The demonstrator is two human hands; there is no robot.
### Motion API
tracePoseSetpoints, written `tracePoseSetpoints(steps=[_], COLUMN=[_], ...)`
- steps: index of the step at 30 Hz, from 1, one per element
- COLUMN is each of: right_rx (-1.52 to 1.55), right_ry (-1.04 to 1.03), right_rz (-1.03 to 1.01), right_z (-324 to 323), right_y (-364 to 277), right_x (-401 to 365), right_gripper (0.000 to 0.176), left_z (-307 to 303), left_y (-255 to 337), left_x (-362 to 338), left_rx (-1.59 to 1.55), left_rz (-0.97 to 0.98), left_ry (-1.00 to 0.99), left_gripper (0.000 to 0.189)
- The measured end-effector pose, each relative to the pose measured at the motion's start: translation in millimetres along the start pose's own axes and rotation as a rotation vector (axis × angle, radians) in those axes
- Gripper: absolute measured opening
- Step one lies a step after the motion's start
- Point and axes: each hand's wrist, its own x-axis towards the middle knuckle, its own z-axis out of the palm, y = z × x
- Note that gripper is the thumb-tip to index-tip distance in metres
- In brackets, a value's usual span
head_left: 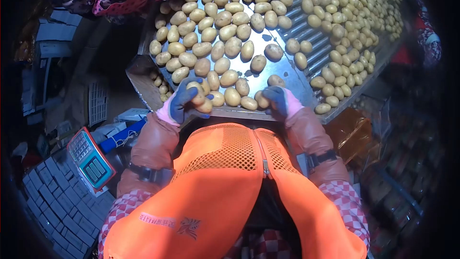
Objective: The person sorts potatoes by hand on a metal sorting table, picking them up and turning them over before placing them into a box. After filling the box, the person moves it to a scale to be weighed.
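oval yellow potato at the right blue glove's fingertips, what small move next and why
Probably close the right hand, in a blue glove with a pink cuff, around that oval yellow potato: the glove appears to touch it near the silver metal table's front rim, and the left hand, gloved alike, appears to hold yellow potatoes.

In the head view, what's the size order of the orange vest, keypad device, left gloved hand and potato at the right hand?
Largest first:
Orange vest
Keypad device
Left gloved hand
Potato at the right hand
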Motion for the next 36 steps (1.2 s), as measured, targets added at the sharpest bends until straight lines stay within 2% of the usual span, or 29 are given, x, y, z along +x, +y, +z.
tracePoseSetpoints(steps=[2,4,5,6,8,9,10,12,14,16,18,19,20,21,22,23,24,25,26,27,28,30,31,32,33,34,35,36], right_rx=[-0.280,-0.099,-0.203,-0.196,-0.367,0.165,0.619,0.817,1.015,1.266,1.287,1.337,1.360,1.297,1.318,1.356,1.392,1.460,1.489,1.287,1.080,0.991,1.384,1.375,1.360,1.343,1.315,0.966], right_ry=[-0.018,-0.003,-0.037,-0.029,-0.283,-0.160,-0.022,-0.127,-0.061,-0.286,-0.174,0.137,0.481,0.466,0.446,0.573,0.680,0.839,0.890,1.012,1.115,1.211,1.179,1.100,0.982,1.089,1.175,1.394], right_rz=[0.103,0.403,0.313,0.308,0.279,0.489,0.524,0.438,0.271,-0.228,-0.183,0.016,0.231,0.003,-0.073,-0.105,-0.148,-0.036,-0.056,-0.001,0.059,0.125,0.185,-0.154,-0.491,-0.323,-0.158,0.151], right_z=[13,23,25,23,16,14,17,0,5,12,16,23,23,36,42,52,54,52,61,67,73,89,67,67,67,63,57,63], right_y=[-3,-40,-46,-51,-58,-45,-37,-22,-6,34,37,17,13,61,91,110,97,77,104,126,148,222,186,188,187,183,179,209], right_x=[18,26,30,38,54,50,44,31,12,2,-49,-80,-117,-146,-180,-209,-231,-268,-294,-315,-337,-385,-390,-391,-388,-388,-387,-384], right_gripper=[0.047,0.052,0.049,0.049,0.040,0.030,0.026,0.023,0.039,0.044,0.044,0.042,0.040,0.044,0.048,0.048,0.049,0.048,0.048,0.044,0.040,0.036,0.045,0.038,0.032,0.034,0.036,0.040], left_z=[1,-8,-15,-13,-7,-11,-14,-1,24,61,118,148,176,189,202,233,267,279,300,354,334,343,332,318,315,315,301,281], left_y=[-1,-4,-5,-3,1,-6,-13,-16,-19,-25,-33,-47,-66,-99,-130,-150,-172,-203,-223,-207,-292,-338,-350,-357,-333,-308,-278,-248], left_x=[7,12,12,10,5,9,14,19,22,35,50,57,63,83,99,95,85,82,74,63,76,68,72,80,82,81,79,78], left_rx=[-0.013,-0.079,-0.076,-0.064,-0.020,-0.003,0.004,0.016,0.061,0.110,0.490,0.543,0.494,0.421,0.347,0.491,0.641,0.729,0.890,0.970,0.708,0.505,0.509,0.692,0.883,0.958,1.105,1.248], left_rz=[-0.044,-0.022,-0.042,-0.042,-0.040,0.011,0.013,0.056,0.002,-0.107,-0.278,-0.326,-0.370,-0.480,-0.595,-0.577,-0.537,-0.469,-0.171,-0.624,-0.602,-0.522,-0.519,-0.147,0.244,-0.432,-0.092,0.251], left_ry=[0.035,-0.070,-0.063,-0.067,-0.005,-0.017,-0.013,-0.086,-0.002,-0.254,-0.281,-0.299,-0.428,-0.622,-0.803,-0.782,-0.747,-0.735,-0.878,-0.815,-0.901,-0.857,-0.854,-1.034,-1.170,-0.862,-0.811,-0.745], left_gripper=[0.053,0.058,0.058,0.058,0.058,0.060,0.060,0.059,0.057,0.053,0.049,0.053,0.045,0.039,0.035,0.034,0.034,0.035,0.044,0.054,0.054,0.055,0.055,0.053,0.051,0.045,0.041,0.039])
